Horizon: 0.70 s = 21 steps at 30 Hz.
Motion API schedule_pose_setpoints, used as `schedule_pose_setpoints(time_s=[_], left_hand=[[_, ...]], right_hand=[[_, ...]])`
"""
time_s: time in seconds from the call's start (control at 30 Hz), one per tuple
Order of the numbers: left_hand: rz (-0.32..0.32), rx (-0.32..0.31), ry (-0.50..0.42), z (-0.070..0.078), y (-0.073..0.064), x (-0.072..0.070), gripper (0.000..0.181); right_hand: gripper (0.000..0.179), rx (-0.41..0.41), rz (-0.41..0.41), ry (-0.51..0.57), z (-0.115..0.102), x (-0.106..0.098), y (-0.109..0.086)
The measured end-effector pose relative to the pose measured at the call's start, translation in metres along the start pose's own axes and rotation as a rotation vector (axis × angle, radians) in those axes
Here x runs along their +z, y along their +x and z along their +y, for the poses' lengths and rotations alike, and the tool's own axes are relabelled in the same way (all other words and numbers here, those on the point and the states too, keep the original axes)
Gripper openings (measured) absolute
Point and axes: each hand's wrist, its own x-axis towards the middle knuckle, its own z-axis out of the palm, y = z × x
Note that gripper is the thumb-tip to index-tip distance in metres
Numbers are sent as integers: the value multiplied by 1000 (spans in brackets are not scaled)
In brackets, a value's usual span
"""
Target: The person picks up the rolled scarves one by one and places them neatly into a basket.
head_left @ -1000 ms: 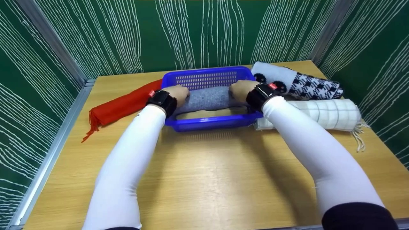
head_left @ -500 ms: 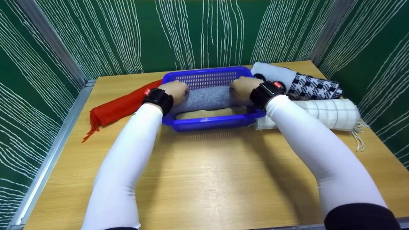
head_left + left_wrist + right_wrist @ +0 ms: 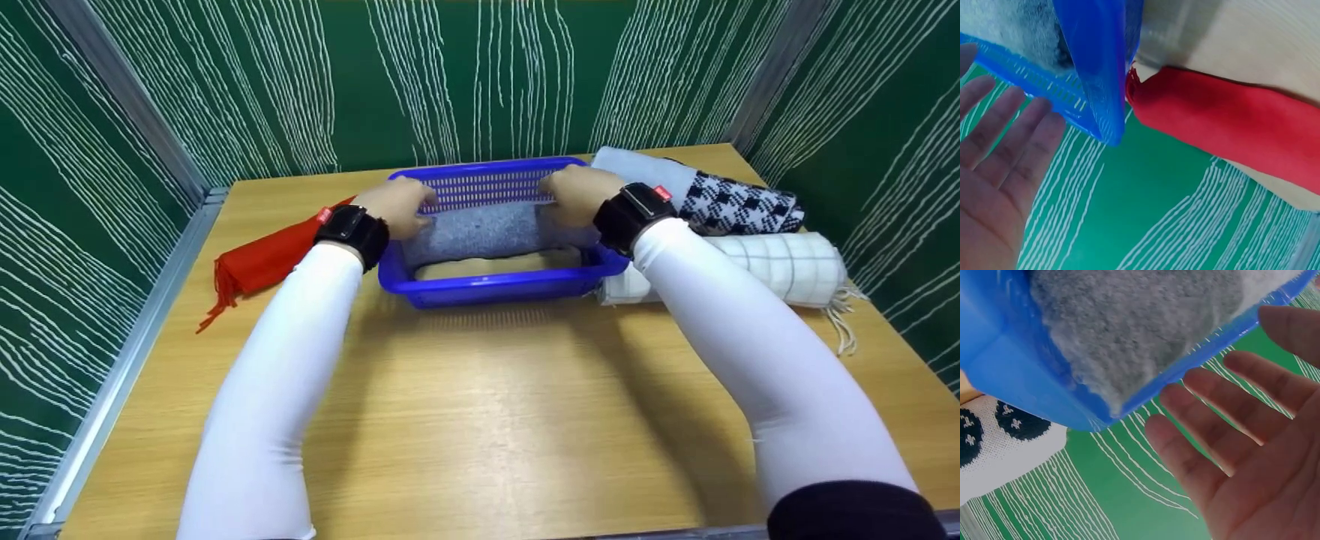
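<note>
Nearest my head camera, two white sleeves (image 3: 255, 420) stretch over the desk (image 3: 480, 420) to the blue basket (image 3: 495, 292), where the grey rolled cloth (image 3: 487, 232) lies lengthwise inside. I have the left hand (image 3: 394, 206) and right hand (image 3: 581, 196) at its two ends, both with fingers extended and thumbs apart, gripping nothing, though I can't tell whether either touches the rim. Farther off I see the white checked roll (image 3: 780, 268) to the right, the red roll (image 3: 281, 253) to the left, the patterned roll (image 3: 739, 204) behind the checked one, and the green wall (image 3: 517, 146).
</note>
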Motion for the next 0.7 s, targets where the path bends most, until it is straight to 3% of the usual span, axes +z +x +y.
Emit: schedule_pose_setpoints(time_s=[0.4,0.7], left_hand=[[123,-32,-5,-13,-18,-9,49],[149,-68,-22,-25,-32,-11,56]], right_hand=[[43,-42,74,-14,-13,-8,-5],[50,-70,152,-21,-19,-4,-8]])
